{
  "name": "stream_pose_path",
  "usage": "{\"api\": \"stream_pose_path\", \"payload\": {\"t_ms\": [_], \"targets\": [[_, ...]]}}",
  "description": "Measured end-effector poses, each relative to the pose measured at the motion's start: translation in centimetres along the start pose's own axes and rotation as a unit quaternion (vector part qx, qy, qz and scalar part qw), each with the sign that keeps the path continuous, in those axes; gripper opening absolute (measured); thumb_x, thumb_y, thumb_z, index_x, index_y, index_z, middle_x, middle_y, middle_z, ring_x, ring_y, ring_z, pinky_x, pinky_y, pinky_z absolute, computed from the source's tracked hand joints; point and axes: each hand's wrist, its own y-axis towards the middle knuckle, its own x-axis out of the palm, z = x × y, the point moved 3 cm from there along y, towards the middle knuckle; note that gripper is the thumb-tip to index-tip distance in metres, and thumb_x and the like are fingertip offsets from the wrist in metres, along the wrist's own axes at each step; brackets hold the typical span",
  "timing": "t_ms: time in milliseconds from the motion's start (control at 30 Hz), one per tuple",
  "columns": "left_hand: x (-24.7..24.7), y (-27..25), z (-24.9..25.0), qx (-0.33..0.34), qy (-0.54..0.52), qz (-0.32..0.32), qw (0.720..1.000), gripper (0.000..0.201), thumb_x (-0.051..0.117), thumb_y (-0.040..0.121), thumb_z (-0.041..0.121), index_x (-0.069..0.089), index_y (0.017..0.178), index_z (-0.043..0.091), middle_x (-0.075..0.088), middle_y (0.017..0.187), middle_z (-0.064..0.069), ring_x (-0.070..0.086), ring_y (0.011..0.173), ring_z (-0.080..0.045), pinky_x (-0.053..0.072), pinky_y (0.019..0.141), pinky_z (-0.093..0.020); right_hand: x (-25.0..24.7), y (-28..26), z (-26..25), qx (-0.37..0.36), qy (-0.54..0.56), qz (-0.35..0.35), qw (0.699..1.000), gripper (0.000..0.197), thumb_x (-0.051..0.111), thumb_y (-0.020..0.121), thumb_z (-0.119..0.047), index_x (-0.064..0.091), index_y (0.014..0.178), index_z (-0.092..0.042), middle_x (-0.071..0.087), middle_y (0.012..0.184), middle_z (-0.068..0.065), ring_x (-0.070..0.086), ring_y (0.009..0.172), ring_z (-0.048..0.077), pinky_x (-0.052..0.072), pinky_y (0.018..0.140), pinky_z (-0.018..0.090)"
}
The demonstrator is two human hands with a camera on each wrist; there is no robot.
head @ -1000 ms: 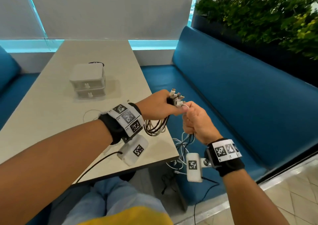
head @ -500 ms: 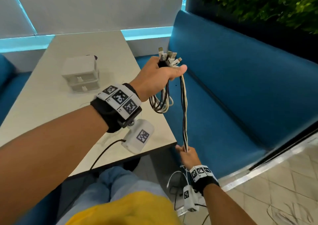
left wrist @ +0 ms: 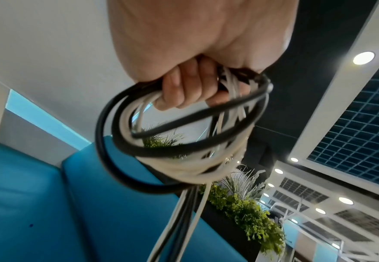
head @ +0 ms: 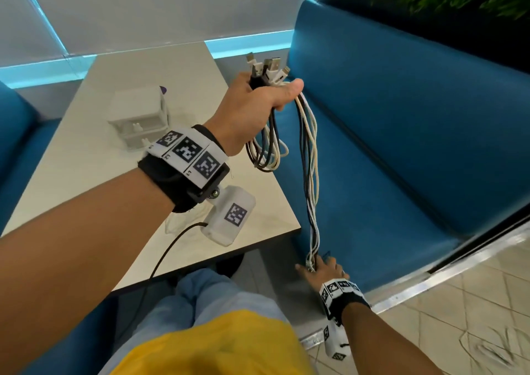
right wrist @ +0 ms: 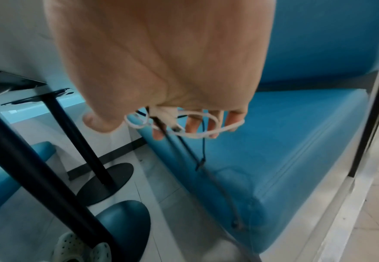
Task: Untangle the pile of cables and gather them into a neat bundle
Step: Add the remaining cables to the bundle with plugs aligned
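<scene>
- White and black cables [head: 311, 173] hang in a long run between two hands, out over the blue bench [head: 401, 151], past the desk [head: 114, 173] corner.
- The left hand [head: 252, 107] is up high. Its fingers [left wrist: 184, 92] are curled tight round the plug ends and a small loop of cable.
- The right hand [head: 321, 268] is down low at the far ends. Its fingers [right wrist: 192, 124] look loose, with a thin white cable lying across them.
- The step looks like pulling the cables straight. Next, I think, the low ends must come up to make a loop.
- There is open room over the bench. The desk edge and desk legs [right wrist: 76, 134] are close and could snag the ends.
</scene>
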Motion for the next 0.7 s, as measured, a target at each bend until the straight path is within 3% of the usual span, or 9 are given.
{"api": "stream_pose_path", "payload": {"t_ms": [67,200,300,367,433,467,567,633,700], "targets": [[-0.4,0.3,0.2,0.002,0.012,0.001,1.0,0.041,0.068,0.078,0.039,0.047,0.046,0.025,0.042,0.048,0.014,0.04,0.052,-0.009,0.035,0.069,-0.031,0.9,0.2,0.7,-0.01,0.034,-0.04,0.999,0.074,0.054,0.078,-0.071,0.038,0.14,-0.034,0.026,0.152,0.014,0.03,0.138,0.036,0.026,0.112,0.047],[-0.9,0.5,0.3,0.011,0.024,-0.007,1.0,0.039,0.067,0.079,0.038,0.049,0.047,0.026,0.043,0.048,0.014,0.041,0.053,-0.007,0.036,0.069,-0.03,1.7,0.4,1.7,-0.049,0.138,-0.08,0.986,0.06,0.073,0.079,-0.04,0.05,0.132,-0.025,0.061,0.128,0.002,0.057,0.116,0.024,0.044,0.101,0.033],[-0.8,0.1,-0.1,0.024,0.043,-0.055,0.997,0.034,0.069,0.079,0.035,0.05,0.053,0.024,0.045,0.051,0.014,0.042,0.056,-0.01,0.036,0.068,-0.028,1.8,0.6,1.6,-0.106,0.165,-0.144,0.97,0.078,0.076,0.074,-0.018,0.038,0.142,-0.024,0.06,0.127,-0.003,0.056,0.112,0.016,0.041,0.095,0.024],[-0.5,-0.3,-0.4,0.033,0.063,-0.099,0.993,0.033,0.068,0.083,0.03,0.052,0.057,0.017,0.046,0.051,0.014,0.043,0.057,-0.008,0.037,0.067,-0.022,1.2,0.9,1.4,-0.134,0.153,-0.171,0.964,0.08,0.071,0.077,-0.006,0.032,0.144,-0.025,0.059,0.127,0.0,0.055,0.102,0.011,0.042,0.084,0.017],[-0.1,-0.9,-0.7,0.034,0.093,-0.163,0.982,0.033,0.068,0.087,0.021,0.053,0.062,0.006,0.046,0.052,0.014,0.045,0.056,-0.003,0.038,0.067,-0.015,-0.2,1.8,1.4,-0.123,0.184,-0.117,0.968,0.069,0.061,0.081,-0.001,0.038,0.143,-0.021,0.06,0.126,0.009,0.056,0.091,0.013,0.047,0.075,0.018],[0.2,-1.2,-1.0,0.029,0.109,-0.2,0.973,0.032,0.069,0.087,0.02,0.053,0.061,0.009,0.047,0.053,0.014,0.046,0.057,-0.003,0.04,0.069,-0.015,-1.1,2.3,1.6,-0.107,0.212,-0.068,0.969,0.062,0.057,0.083,0.001,0.044,0.141,-0.018,0.061,0.124,0.013,0.058,0.087,0.016,0.05,0.073,0.02],[1.4,-2.6,-2.6,0.013,0.233,-0.28,0.931,0.037,0.074,0.075,0.044,0.055,0.053,0.021,0.048,0.053,0.01,0.045,0.054,-0.008,0.048,0.073,-0.037,-5.3,3.0,1.1,-0.107,0.263,0.054,0.957,0.035,0.057,0.088,0.004,0.062,0.121,-0.004,0.065,0.116,0.016,0.062,0.092,0.024,0.047,0.072,0.018],[2.0,-3.2,-4.3,-0.003,0.326,-0.275,0.904,0.05,0.073,0.066,0.061,0.052,0.057,0.016,0.049,0.056,0.004,0.044,0.054,-0.016,0.044,0.063,-0.04,-9.0,2.3,-0.5,-0.134,0.306,0.093,0.938,0.023,0.062,0.086,0.004,0.068,0.107,-0.004,0.068,0.105,0.016,0.065,0.094,0.027,0.047,0.082,0.026],[1.8,-3.4,-6.0,-0.021,0.317,-0.229,0.92,0.052,0.075,0.06,0.065,0.051,0.064,0.018,0.054,0.065,0.006,0.055,0.063,-0.016,0.045,0.067,-0.038,-12.8,0.8,-2.9,-0.161,0.376,0.13,0.903,0.017,0.062,0.085,0.003,0.069,0.1,-0.002,0.069,0.089,0.014,0.064,0.08,0.022,0.051,0.078,0.033]]}}
